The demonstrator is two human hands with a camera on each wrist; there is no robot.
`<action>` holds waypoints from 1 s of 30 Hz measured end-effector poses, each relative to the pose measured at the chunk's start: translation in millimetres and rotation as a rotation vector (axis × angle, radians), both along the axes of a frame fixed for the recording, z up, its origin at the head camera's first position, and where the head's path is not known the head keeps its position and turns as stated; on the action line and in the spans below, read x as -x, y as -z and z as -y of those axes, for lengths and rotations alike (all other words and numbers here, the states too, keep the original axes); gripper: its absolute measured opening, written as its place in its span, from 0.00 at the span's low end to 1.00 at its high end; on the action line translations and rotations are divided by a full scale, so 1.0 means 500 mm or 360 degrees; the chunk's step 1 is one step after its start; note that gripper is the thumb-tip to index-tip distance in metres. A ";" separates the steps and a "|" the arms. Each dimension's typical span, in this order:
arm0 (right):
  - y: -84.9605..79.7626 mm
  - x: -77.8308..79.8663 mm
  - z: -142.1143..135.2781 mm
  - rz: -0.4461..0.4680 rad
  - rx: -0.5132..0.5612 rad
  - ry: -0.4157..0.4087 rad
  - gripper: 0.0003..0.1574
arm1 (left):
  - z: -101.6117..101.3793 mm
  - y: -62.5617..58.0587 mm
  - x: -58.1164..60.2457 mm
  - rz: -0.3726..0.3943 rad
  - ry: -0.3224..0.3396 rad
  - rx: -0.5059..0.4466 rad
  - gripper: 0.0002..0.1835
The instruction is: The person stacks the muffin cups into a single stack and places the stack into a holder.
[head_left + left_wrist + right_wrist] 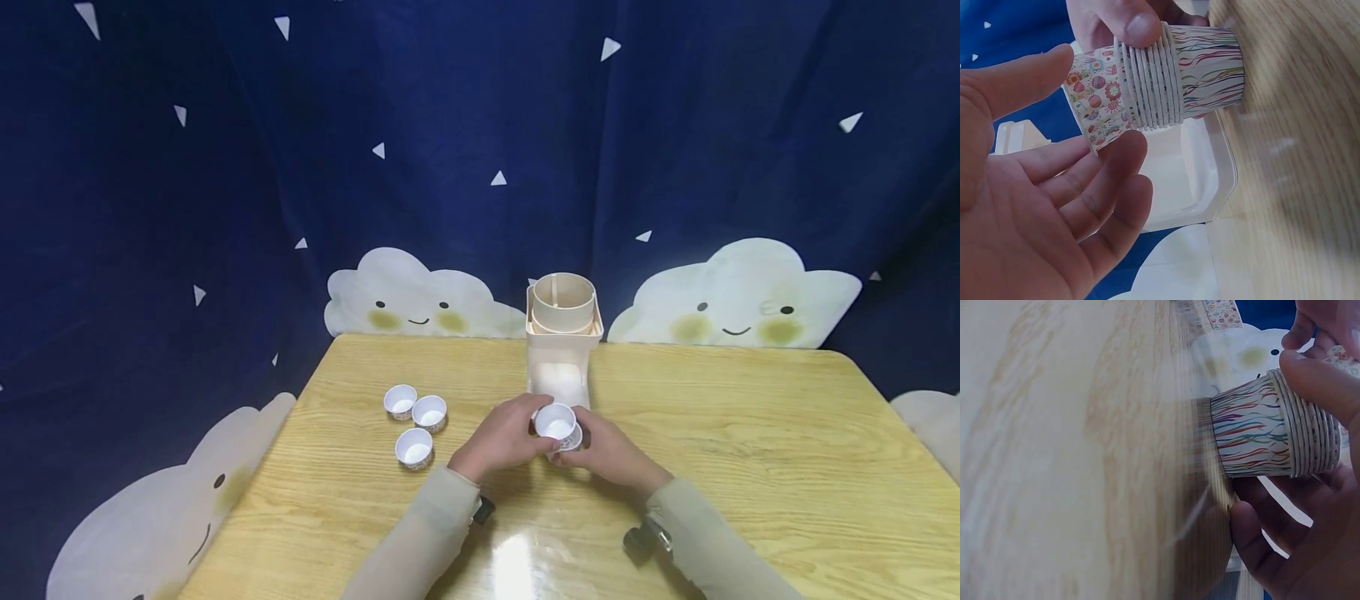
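Note:
In the head view both hands meet at the middle of the table, in front of a cream stand. My left hand [510,433] pinches a paper cup with a floral print [1100,94] between thumb and fingertips, its white inside facing up. That cup sits partway out of the top of a nested stack of paper cups [1254,431]. Around the stack curl the thumb and fingers of my right hand [617,454]. The stack's lowest cup has colourful wavy stripes, and several white rims are layered above it.
Behind the hands stands the cream stand [562,342], a round open tube on its top. To the left are three separate paper cups: a rear one [401,402], a middle one [430,413] and a front one [414,448]. A dark blue curtain [450,125] hangs behind the wooden table [750,433].

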State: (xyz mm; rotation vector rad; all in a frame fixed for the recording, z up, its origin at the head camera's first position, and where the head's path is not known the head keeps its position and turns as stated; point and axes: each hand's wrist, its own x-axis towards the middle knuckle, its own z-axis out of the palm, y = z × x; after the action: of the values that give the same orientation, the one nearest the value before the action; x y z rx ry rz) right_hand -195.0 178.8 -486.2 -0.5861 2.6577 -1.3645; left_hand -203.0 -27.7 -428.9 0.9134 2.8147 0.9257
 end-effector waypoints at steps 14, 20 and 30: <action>0.003 0.002 0.001 0.0055 0.0014 0.0007 0.35 | 0.012 0.000 -0.005 0.0110 0.0054 0.0091 0.34; 0.004 0.001 0.002 0.0034 0.0027 0.0031 0.38 | 0.023 0.001 -0.006 0.0195 0.0051 0.0133 0.36; 0.003 -0.004 0.014 0.0022 0.0001 0.0154 0.42 | 0.066 -0.014 -0.033 0.0244 -0.0020 0.0062 0.36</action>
State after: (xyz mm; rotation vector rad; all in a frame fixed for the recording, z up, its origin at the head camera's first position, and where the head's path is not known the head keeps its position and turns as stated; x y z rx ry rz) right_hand -192.9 171.8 -487.5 -0.4517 2.7072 -1.3884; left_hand -186.5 -60.9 -421.8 0.7848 2.7024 0.8979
